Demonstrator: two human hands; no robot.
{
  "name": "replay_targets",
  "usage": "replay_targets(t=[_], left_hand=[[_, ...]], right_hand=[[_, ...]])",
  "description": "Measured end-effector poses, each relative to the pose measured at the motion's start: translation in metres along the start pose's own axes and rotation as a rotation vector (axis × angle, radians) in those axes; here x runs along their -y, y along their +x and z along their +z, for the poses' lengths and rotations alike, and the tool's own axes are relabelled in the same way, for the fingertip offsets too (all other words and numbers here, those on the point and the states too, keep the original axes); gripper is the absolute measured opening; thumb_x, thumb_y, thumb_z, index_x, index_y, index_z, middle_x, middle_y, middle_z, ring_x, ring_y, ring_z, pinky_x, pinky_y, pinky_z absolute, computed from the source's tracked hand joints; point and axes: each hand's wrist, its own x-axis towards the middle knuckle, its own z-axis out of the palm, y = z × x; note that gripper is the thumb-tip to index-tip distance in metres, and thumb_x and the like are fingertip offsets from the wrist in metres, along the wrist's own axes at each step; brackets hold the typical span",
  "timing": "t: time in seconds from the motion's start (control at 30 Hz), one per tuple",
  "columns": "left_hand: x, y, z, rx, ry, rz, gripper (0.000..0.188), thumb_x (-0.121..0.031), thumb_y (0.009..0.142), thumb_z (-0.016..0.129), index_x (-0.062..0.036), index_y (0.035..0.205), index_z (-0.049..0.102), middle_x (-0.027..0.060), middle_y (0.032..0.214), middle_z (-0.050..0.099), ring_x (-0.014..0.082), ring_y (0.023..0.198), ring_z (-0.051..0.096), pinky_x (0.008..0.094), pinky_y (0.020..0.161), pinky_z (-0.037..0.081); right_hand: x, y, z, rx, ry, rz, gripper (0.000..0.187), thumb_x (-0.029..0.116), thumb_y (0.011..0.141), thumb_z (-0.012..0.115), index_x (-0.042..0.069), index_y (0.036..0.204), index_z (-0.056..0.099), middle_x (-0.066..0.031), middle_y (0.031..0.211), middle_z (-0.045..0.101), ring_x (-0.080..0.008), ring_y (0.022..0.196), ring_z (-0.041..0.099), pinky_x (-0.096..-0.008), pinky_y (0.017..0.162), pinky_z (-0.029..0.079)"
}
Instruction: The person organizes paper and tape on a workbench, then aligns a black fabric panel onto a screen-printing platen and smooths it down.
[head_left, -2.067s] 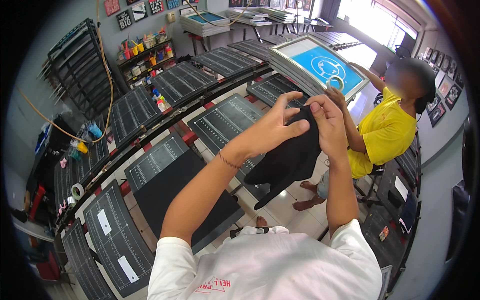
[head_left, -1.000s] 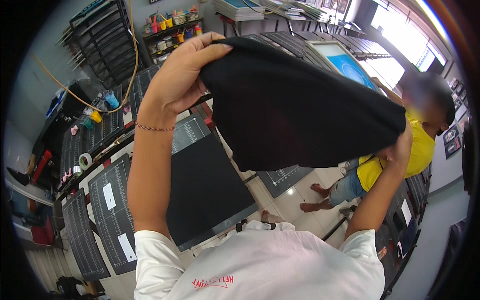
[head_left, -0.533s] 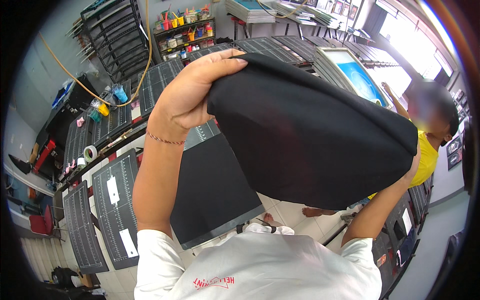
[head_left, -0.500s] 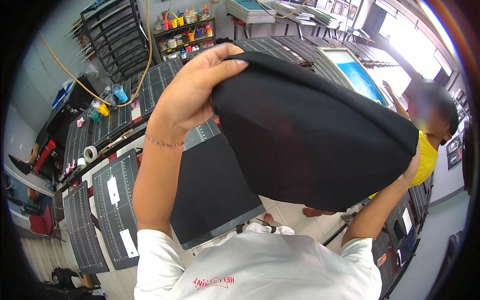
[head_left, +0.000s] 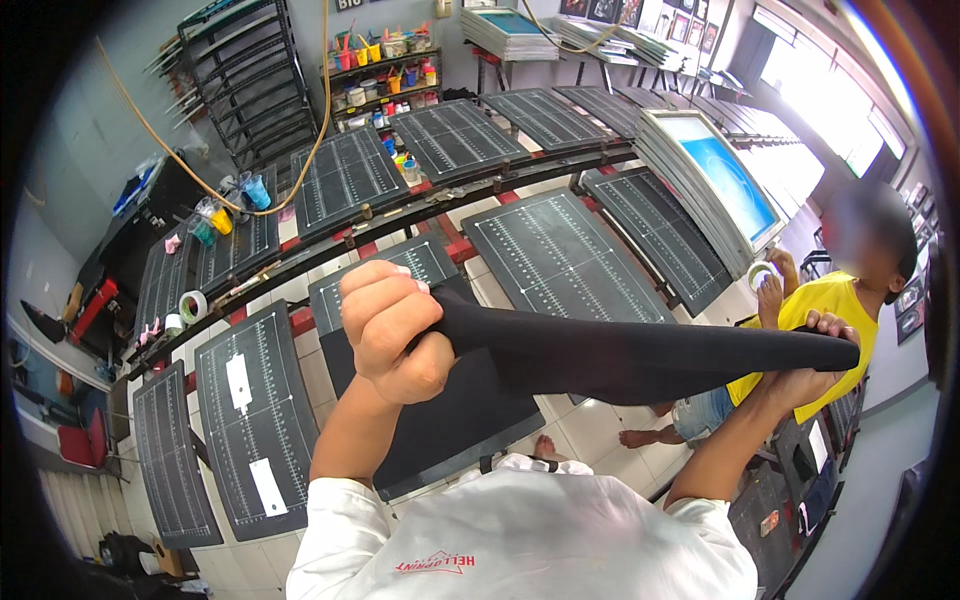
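Note:
A piece of black cloth [head_left: 610, 355] is stretched between my hands at chest height, seen as a narrow, nearly level band. My left hand [head_left: 395, 335] is closed in a fist around its left end. At the right end, my right hand [head_left: 815, 370] grips the cloth, with fingers over the edge and the rest partly hidden by fabric. Beneath my left hand and the cloth, another flat black piece [head_left: 455, 440] covers most of a printing board [head_left: 375, 275], whose ruled far part shows.
Ruled black boards [head_left: 570, 255] line the racks ahead. Framed screens [head_left: 715, 180] lean in a stack at the right. Close by on the right, a person in a yellow top [head_left: 840, 320] holds a tape roll [head_left: 765, 276]. Cups of ink [head_left: 215, 215] stand at the left.
The cloth has come down from a wide, spread drape to a taut narrow band. My left hand has lowered and tightened into a fist. The other person's tape roll has come into view.

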Motion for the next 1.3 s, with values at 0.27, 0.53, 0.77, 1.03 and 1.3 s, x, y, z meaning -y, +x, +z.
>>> replay_targets(t=[0.27,0.53,0.77,1.03,1.3], left_hand=[[-0.003,0.008,-0.014,-0.002,-0.169,-0.055,0.039,-0.014,0.071,0.08,-0.0108,0.086,0.045,0.0057,0.09,0.052,0.0216,0.081,0.055,0.0376,0.071,0.05],[-0.033,0.052,-0.001,0.165,-1.007,-1.095,0.016,-0.006,0.083,0.074,0.0001,0.09,0.061,0.0011,0.087,0.059,0.0046,0.08,0.053,0.0203,0.07,0.043],[-0.061,0.053,0.006,0.424,-1.591,-1.277,0.021,-0.004,0.084,0.072,-0.0002,0.102,0.061,0.001,0.095,0.062,0.0061,0.088,0.057,0.0214,0.078,0.047],[-0.067,0.037,-0.016,0.427,-1.751,-1.51,0.025,-0.004,0.088,0.069,0.0013,0.108,0.054,0.0042,0.099,0.063,0.0067,0.091,0.059,0.0215,0.081,0.05],[-0.072,0.042,-0.026,0.527,-1.398,-1.337,0.024,0.003,0.078,0.072,-0.0025,0.096,0.057,0.004,0.089,0.061,0.0084,0.08,0.057,0.0212,0.071,0.047]], right_hand=[[0.005,-0.002,-0.018,0.074,-0.013,0.081,0.02,0.002,0.092,0.058,0.004,0.111,0.054,-0.0064,0.092,0.052,-0.0155,0.087,0.053,-0.0322,0.087,0.046],[0.044,-0.036,0.06,0.232,-0.772,0.161,0.041,0.01,0.094,0.057,0.0,0.132,0.046,-0.0149,0.117,0.058,-0.0238,0.113,0.057,-0.0336,0.098,0.041],[0.064,-0.095,0.158,1.052,-0.473,0.483,0.016,0.014,0.087,0.069,0.002,0.093,0.061,-0.0021,0.076,0.063,-0.0119,0.066,0.057,-0.0217,0.062,0.044],[0.061,-0.1,0.158,0.703,0.131,1.274,0.03,0.025,0.101,0.048,-0.002,0.097,0.061,-0.0028,0.085,0.065,-0.006,0.073,0.058,-0.0199,0.065,0.046],[0.055,-0.108,0.151,0.748,0.144,1.123,0.017,0.017,0.093,0.058,0.001,0.097,0.065,-0.0042,0.086,0.066,-0.0093,0.068,0.059,-0.0235,0.059,0.046]])
